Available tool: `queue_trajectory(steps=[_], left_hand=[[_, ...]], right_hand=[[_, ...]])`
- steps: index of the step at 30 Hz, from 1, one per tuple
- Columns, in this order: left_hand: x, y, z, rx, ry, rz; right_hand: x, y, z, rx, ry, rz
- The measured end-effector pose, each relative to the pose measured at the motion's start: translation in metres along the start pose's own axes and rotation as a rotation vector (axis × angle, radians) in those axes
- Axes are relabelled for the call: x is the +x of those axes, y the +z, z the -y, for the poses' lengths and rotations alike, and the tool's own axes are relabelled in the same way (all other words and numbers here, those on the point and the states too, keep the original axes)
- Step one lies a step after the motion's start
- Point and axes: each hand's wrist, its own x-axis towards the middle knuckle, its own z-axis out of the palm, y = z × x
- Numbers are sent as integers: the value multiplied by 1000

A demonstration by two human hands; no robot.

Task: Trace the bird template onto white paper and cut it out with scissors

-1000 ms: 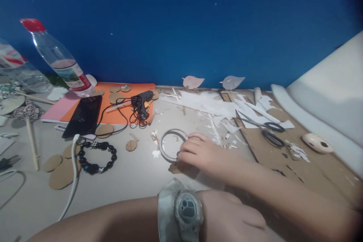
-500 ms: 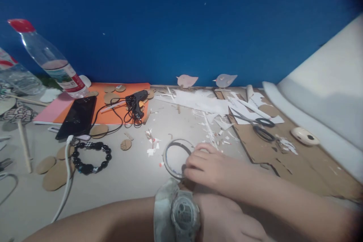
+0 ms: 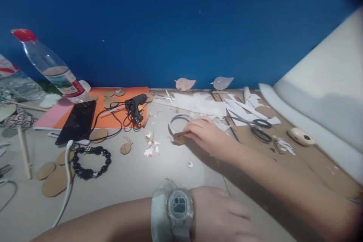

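Observation:
My right hand (image 3: 203,133) reaches across the table, its fingers curled and pinching a small brown cardboard piece (image 3: 178,138). A thin grey ring (image 3: 177,118) lies just behind its fingertips, partly hidden by them. At the bottom edge, my left hand (image 3: 224,215) rests palm down on the table with the fingers stretched out and nothing in it. A grey digital watch (image 3: 179,207) sits on that wrist. White paper scraps (image 3: 150,147) lie to the left of the cardboard piece.
A black glue gun (image 3: 136,103) with its cord lies on orange paper (image 3: 113,119), beside a phone (image 3: 76,121), a tilted bottle (image 3: 53,69) and a bead bracelet (image 3: 90,160). Scissors (image 3: 256,125) rest on brown cardboard at right, near white foam board (image 3: 326,94). Cardboard discs (image 3: 53,179) lie at left.
My right hand has moved away from me toward the back of the table. The ring now lies farther back, and the cardboard piece is at my fingertips. My left hand stays put.

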Motion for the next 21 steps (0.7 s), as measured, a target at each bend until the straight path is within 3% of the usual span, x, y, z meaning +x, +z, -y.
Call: queue_trajectory(steps=[5, 7, 10, 15, 19, 21], left_hand=[[4, -8, -1, -107, -348, -36], [4, -10, -1, -159, -415, -71], [4, -13, -1, -176, -357, 33], [-4, -3, 0, -170, -196, 259], [-6, 5, -1, -245, -115, 231], [-1, -1, -4, -280, -230, 147]], right_hand=[[-5, 7, -18, -19, 30, -53], [-11, 5, -16, -24, 31, -87], [-25, -1, -2, 8, 49, -85], [-53, -1, 29, 181, 182, 126], [-65, 8, 34, 182, 231, 164], [-69, 9, 31, 186, 234, 131]])
